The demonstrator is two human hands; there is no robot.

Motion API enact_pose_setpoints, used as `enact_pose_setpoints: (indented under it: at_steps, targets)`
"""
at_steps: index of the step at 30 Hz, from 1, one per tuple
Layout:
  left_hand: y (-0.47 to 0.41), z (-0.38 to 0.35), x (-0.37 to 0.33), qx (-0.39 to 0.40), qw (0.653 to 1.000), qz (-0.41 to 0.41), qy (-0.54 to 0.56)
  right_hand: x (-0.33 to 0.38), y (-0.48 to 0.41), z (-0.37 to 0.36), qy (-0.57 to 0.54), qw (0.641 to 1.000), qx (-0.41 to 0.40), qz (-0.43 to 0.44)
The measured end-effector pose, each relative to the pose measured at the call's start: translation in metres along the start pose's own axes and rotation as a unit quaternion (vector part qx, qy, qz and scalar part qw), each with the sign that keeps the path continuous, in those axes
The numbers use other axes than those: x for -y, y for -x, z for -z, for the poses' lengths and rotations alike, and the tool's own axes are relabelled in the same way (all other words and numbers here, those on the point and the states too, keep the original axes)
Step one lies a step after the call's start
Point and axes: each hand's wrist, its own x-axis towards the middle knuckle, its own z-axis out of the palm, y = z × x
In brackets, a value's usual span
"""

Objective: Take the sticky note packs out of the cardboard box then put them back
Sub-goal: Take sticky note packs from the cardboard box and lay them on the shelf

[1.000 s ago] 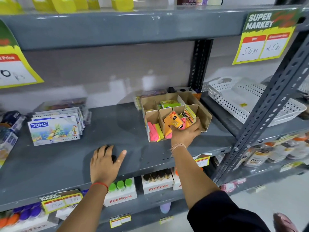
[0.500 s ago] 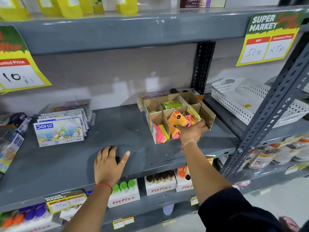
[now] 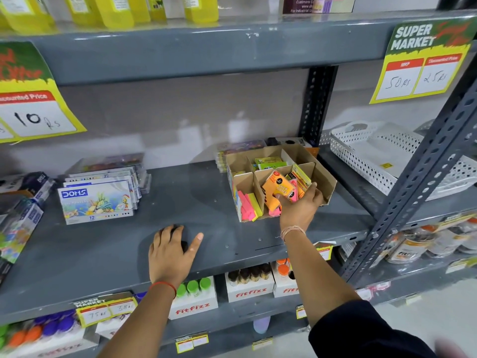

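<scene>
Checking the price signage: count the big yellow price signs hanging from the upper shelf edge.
2. One price sign hangs at the far left, marked 10 rs; the other price sign hangs at the far right, marked 50 rs and 25 rs. More may lie outside the frame.

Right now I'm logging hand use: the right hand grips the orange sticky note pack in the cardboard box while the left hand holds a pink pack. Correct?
Not quite. In the head view the left hand holds no pack; it lies flat on the grey metal shelf. The right hand does grip the orange sticky note pack in the brown cardboard box.
</scene>
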Motion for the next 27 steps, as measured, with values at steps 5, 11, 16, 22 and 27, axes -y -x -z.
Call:
enact_pose_setpoints:
  at_steps: [5,11,16,22,27]
  targets:
    - [0.001,0.001,-0.001,0.001,1.000,0.000,0.003,-0.004,0.000,0.000,0.016,1.000,0.009,0.015]
    - [0.000,0.001,-0.001,0.004,1.000,0.002,0.001,-0.005,-0.001,-0.001,0.034,0.999,0.012,0.040]
    - [0.001,0.001,-0.001,0.003,1.000,0.000,-0.001,-0.001,0.004,-0.004,0.040,0.995,-0.020,0.087]
    - [0.000,0.001,-0.001,0.005,1.000,-0.002,-0.008,0.005,0.013,-0.009,0.112,0.979,-0.004,0.169]
    - [0.000,0.002,-0.001,0.012,1.000,-0.006,-0.009,0.008,0.010,-0.006,0.157,0.981,-0.007,0.114]
